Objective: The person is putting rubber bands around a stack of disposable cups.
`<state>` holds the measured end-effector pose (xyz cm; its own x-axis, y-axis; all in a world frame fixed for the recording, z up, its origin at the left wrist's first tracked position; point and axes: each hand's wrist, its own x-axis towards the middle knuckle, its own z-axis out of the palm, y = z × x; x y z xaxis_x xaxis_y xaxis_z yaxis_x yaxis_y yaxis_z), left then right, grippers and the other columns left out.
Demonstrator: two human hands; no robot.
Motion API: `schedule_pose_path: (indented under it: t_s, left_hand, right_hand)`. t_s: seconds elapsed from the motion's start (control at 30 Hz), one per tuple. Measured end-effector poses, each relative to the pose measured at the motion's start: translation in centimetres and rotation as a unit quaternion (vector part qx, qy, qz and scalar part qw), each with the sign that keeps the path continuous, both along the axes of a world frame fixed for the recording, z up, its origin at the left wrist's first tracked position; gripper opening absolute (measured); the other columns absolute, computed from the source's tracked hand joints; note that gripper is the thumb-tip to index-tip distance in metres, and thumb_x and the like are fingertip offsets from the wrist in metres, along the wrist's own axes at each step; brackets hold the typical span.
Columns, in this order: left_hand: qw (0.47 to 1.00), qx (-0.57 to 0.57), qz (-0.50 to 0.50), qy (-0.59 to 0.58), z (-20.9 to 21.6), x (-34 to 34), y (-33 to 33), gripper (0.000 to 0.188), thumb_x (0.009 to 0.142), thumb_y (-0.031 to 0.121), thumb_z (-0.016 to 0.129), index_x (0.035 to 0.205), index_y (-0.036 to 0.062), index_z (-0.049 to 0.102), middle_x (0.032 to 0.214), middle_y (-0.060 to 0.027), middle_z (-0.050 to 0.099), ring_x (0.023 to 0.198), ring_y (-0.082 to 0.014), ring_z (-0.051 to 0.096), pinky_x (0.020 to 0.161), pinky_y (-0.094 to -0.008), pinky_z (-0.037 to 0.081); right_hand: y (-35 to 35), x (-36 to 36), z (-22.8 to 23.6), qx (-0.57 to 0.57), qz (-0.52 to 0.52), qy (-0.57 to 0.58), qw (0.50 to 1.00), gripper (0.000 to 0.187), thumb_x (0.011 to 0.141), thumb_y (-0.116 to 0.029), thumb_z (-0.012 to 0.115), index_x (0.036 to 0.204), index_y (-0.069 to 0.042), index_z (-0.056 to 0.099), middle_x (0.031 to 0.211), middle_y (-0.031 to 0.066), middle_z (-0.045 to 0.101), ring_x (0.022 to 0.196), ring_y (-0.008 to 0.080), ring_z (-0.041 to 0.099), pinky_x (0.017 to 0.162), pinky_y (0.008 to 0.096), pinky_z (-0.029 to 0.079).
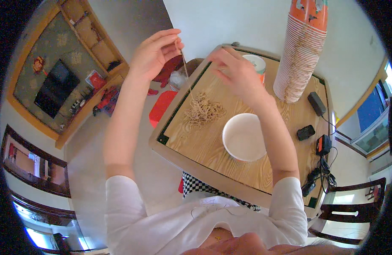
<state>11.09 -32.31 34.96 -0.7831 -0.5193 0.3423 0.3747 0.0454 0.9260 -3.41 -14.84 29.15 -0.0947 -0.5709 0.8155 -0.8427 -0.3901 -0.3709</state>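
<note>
Shirt (pixel 162 229): filling the lower middle of the frame.
Table (pixel 200 146): spreading across centre right.
Cups (pixel 297 59): standing stacked, upper right.
Right hand (pixel 236 70): hovering upper centre, fingers curling; cannot tell its hold.
Left hand (pixel 155 53): pinching string (pixel 204 109), fingertips nearly meeting, upper centre.
Tub (pixel 244 138): sitting right of centre.
String: dangling into a tabletop tangle, centre.

The left hand (pixel 155 54) pinches one strand of tangled tan twine (pixel 203 111), heaped near the left edge of the brown wood-grain counter (pixel 200 146). The right hand (pixel 236 72) is raised toward the far edge, its fingertips blurred. A round white open bucket (pixel 243 138) stands toward the near edge; a tall white-and-orange stack of nested tubs (pixel 300 59) rises by the far right corner.
</note>
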Motion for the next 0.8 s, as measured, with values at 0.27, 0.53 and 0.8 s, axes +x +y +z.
schedule_pose_path:
  t_s: [0.27, 0.53, 0.8]
  left_hand:
    - [0.998, 0.049, 0.015, 0.023, -3.2, -3.2, 0.1, 0.023, 0.086, 0.010, 0.055, 0.107, 0.0003, 0.059, 0.101, -0.0100, 0.061, 0.089, -0.0181, 0.059, 0.079, -0.0313, 0.050]
    - [0.958, 0.286, -0.020, -0.023, -21.1, -7.4, -11.0, 0.034, 0.090, 0.026, 0.050, 0.111, -0.0005, 0.052, 0.111, -0.0134, 0.057, 0.107, -0.0248, 0.052, 0.090, -0.0405, 0.044]
    - [0.905, 0.232, 0.035, -0.354, -28.8, -3.4, -7.9, 0.037, 0.085, 0.029, 0.055, 0.114, 0.0070, 0.053, 0.105, -0.0159, 0.061, 0.096, -0.0272, 0.059, 0.079, -0.0383, 0.051]
  right_hand:
    - [-6.2, 0.9, 1.0, -0.101, -0.067, 0.099, 0.988, 0.012, 0.075, -0.004, 0.063, 0.086, -0.006, 0.059, 0.080, 0.0094, 0.057, 0.069, 0.0281, 0.058, 0.061, 0.0343, 0.048]
    - [-2.8, 3.2, 2.2, -0.073, 0.011, -0.026, 0.997, 0.011, 0.077, -0.003, 0.064, 0.087, -0.003, 0.060, 0.082, 0.0075, 0.063, 0.072, 0.0182, 0.062, 0.065, 0.0271, 0.050]
    - [6.5, 4.2, 2.3, -0.065, 0.047, -0.087, 0.993, 0.008, 0.076, -0.005, 0.065, 0.084, -0.005, 0.061, 0.081, 0.0072, 0.062, 0.073, 0.0191, 0.061, 0.065, 0.0292, 0.049]
